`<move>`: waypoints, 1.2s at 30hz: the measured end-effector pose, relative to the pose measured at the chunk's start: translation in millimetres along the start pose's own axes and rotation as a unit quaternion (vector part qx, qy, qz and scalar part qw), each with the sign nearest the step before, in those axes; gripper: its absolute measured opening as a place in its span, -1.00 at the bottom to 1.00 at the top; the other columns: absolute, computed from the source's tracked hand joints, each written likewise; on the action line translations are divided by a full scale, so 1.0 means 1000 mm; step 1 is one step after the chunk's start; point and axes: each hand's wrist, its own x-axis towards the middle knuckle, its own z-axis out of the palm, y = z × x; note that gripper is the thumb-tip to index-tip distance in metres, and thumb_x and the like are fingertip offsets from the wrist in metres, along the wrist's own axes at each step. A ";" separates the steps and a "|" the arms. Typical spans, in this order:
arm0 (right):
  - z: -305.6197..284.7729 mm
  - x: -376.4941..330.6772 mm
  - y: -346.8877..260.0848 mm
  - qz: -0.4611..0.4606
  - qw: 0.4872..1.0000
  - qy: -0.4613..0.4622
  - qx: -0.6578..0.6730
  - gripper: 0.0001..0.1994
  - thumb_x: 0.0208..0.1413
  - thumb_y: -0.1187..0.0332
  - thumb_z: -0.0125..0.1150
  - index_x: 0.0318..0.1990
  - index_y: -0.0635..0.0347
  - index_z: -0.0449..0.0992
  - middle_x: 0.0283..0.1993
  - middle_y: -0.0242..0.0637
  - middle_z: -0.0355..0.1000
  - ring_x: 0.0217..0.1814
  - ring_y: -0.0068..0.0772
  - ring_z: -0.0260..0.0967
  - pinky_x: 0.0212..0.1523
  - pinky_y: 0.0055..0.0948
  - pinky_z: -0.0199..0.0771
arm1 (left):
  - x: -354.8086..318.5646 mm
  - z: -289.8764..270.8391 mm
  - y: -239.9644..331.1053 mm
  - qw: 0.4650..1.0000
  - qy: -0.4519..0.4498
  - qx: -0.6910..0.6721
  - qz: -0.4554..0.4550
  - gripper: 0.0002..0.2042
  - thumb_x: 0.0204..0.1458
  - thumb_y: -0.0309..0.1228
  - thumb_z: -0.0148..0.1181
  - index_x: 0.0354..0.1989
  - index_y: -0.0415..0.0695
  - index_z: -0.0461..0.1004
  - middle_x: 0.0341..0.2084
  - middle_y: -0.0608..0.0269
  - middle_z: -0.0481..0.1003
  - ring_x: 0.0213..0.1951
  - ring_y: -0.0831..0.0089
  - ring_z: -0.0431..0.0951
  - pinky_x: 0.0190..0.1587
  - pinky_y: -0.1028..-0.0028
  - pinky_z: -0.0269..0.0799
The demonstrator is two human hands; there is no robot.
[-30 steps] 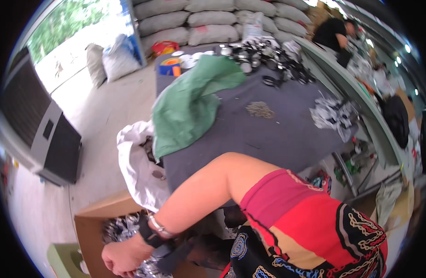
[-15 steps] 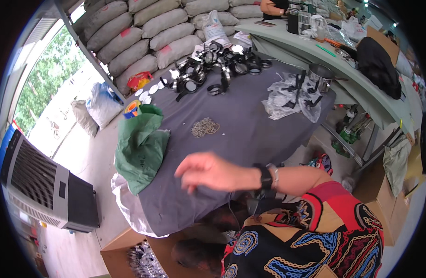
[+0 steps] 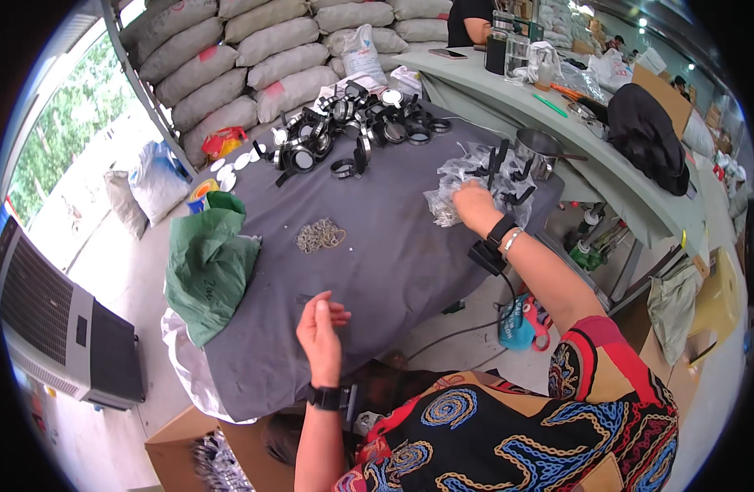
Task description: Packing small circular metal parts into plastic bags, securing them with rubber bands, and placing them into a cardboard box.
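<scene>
Green sack [image 3: 209, 262] slumps at the table's [image 3: 393, 246] left edge, well left of the left hand [image 3: 319, 328]. Left hand hovers above grey cloth, fingers loosely curled, holding nothing visible. Small ring pile [image 3: 318, 236] lies beyond it. Right hand [image 3: 473, 205] grips the clear plastic bag [image 3: 475, 176] of black parts; metal pot [image 3: 537, 150] just past it.

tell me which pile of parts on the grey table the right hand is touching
The crinkled clear plastic bag of black parts at the table's right edge; the right hand rests on it. The black ring pile and small metal heap lie apart.
</scene>
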 end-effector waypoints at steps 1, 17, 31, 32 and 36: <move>0.002 0.001 0.004 -0.011 1.000 0.019 -0.011 -0.88 -0.12 0.46 0.16 -0.41 0.20 0.60 -0.13 -0.13 0.45 -0.03 -0.10 0.35 -0.08 -0.25 0.47 | 0.001 0.000 -0.012 1.000 0.004 -0.003 -0.002 -0.67 0.28 -0.26 -0.10 -0.07 -0.32 0.43 -0.44 0.20 0.50 -0.45 0.44 0.55 -0.36 0.50 0.44; -0.067 -0.023 -0.033 -0.225 0.938 0.059 0.257 -0.91 -0.09 0.42 0.14 -0.40 0.21 0.45 -0.30 -0.17 0.40 -0.16 -0.13 0.35 -0.21 -0.24 0.42 | -0.003 0.027 -0.006 0.954 0.009 0.263 0.145 -0.68 0.08 -0.53 0.12 0.02 -0.29 0.39 -0.16 0.07 0.45 -0.18 0.35 0.51 -0.20 0.45 0.44; -0.042 0.039 -0.035 -0.045 0.969 0.113 0.214 -0.81 -0.12 0.32 0.19 -0.39 0.25 0.57 -0.39 -0.05 0.48 -0.26 0.00 0.48 -0.25 -0.09 0.47 | 0.006 0.064 -0.018 0.848 -0.066 0.426 0.308 -0.60 -0.21 -0.50 0.34 -0.09 -0.13 0.48 -0.16 0.11 0.39 -0.01 -0.01 0.34 0.02 0.11 0.31; -0.046 0.051 -0.019 -0.035 0.992 0.084 0.086 -0.82 -0.07 0.32 0.15 -0.40 0.23 0.57 -0.35 -0.10 0.50 -0.20 -0.05 0.48 -0.22 -0.11 0.44 | 0.008 0.064 -0.016 0.842 -0.057 0.430 0.320 -0.58 -0.26 -0.52 0.36 -0.11 -0.13 0.49 -0.17 0.12 0.39 -0.03 0.00 0.35 -0.01 0.13 0.33; 0.008 0.058 0.029 0.095 0.995 -0.008 -0.036 -0.86 -0.11 0.39 0.15 -0.41 0.11 0.63 -0.24 -0.14 0.55 -0.10 -0.12 0.45 0.02 0.12 0.24 | 0.009 0.068 -0.017 0.864 -0.052 0.411 0.287 -0.55 -0.29 -0.53 0.38 -0.10 -0.12 0.49 -0.18 0.13 0.39 -0.04 0.03 0.35 -0.02 0.15 0.34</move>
